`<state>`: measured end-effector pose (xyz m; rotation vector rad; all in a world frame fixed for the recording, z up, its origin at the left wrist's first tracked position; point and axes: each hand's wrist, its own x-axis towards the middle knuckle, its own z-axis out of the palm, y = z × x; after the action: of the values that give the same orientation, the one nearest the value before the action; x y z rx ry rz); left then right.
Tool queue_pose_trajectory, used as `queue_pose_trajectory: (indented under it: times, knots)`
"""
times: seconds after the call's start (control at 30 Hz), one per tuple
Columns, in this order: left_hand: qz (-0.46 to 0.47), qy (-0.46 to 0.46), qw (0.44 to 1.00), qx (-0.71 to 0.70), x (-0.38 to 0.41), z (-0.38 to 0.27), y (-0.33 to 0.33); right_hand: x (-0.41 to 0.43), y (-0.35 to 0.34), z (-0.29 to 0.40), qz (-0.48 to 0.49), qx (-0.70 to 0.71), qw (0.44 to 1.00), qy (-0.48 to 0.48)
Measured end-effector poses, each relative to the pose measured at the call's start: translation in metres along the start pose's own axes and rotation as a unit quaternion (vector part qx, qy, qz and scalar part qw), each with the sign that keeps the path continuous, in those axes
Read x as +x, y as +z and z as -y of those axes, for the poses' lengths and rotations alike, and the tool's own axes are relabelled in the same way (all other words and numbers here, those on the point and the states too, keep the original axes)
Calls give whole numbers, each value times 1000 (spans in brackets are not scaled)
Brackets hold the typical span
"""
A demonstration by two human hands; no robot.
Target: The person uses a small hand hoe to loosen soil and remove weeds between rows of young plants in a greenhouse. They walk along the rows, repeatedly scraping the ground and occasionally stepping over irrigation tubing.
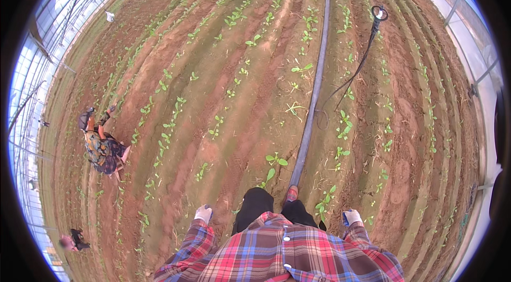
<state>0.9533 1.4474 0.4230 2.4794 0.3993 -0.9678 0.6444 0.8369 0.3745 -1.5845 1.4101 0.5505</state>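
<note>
My left hand point(204, 213), in a white and blue work glove, hangs at my left side over the soil; its fingers look curled, and whether it holds anything is unclear. On the other side, my right hand point(351, 217) wears a similar glove and hangs beside a row of seedlings point(325, 202); its grip cannot be made out. Between my hands are my plaid shirt and dark trousers. My visible shoe point(292, 193) is at the near end of a long dark hose point(315, 96). Leafy seedlings point(276, 159) grow just before my knee.
A person point(102, 142) in a cap sits low among the rows at left; another person point(72, 241) is at lower left. Right of the hose, a black tool with a ring-shaped end point(378, 14) and a thin cord lies on the soil. Greenhouse framing point(455, 6) borders the field.
</note>
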Motion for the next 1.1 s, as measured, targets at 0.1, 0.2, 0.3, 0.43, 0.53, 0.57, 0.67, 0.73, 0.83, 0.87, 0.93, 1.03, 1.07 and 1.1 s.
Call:
queue_pose_trajectory:
  times: [0.1, 0.2, 0.3, 0.43, 0.53, 0.57, 0.67, 0.73, 0.83, 0.87, 0.93, 1.03, 1.07, 1.1]
  knots:
    - [70, -48, 995, 59, 6, 10, -2, 59, -15, 78, -145, -107, 970, -163]
    - [228, 285, 864, 347, 38, 55, 13, 20, -18, 203, -34, 45, 988, -143]
    - [272, 301, 849, 338, 62, 23, 15, 44, 2, 239, -3, -3, 990, -138]
    - [224, 205, 909, 285, 145, -9, 4, 10, 54, 329, -36, -266, 939, -214]
    - [160, 94, 956, 227, 242, -20, -23, 18, 94, 388, 83, -241, 961, -106]
    - [135, 58, 968, 203, 269, -32, -45, 23, 108, 406, 94, -244, 960, -101]
    - [151, 61, 983, 86, 258, -251, -150, 35, 87, 401, 15, -236, 971, -32]
    - [16, 112, 993, -30, 312, -224, -191, 27, 108, 468, -18, -204, 971, -124]
    - [9, 61, 983, -174, 315, -330, -274, 35, 110, 530, -81, -101, 985, -112]
    - [10, 68, 986, -150, 333, -340, -283, 46, 111, 543, -67, -66, 990, -101]
    - [10, 78, 992, -98, 366, -351, -298, 67, 116, 569, -33, 4, 996, -79]
    - [63, 72, 993, 66, 389, -381, -301, 107, 118, 589, -67, -132, 984, -103]
    - [79, 85, 988, 100, 393, -389, -300, 114, 113, 601, -38, -122, 989, -68]
    - [117, 78, 985, 103, 392, -397, -304, 113, 111, 617, -26, -135, 989, -57]
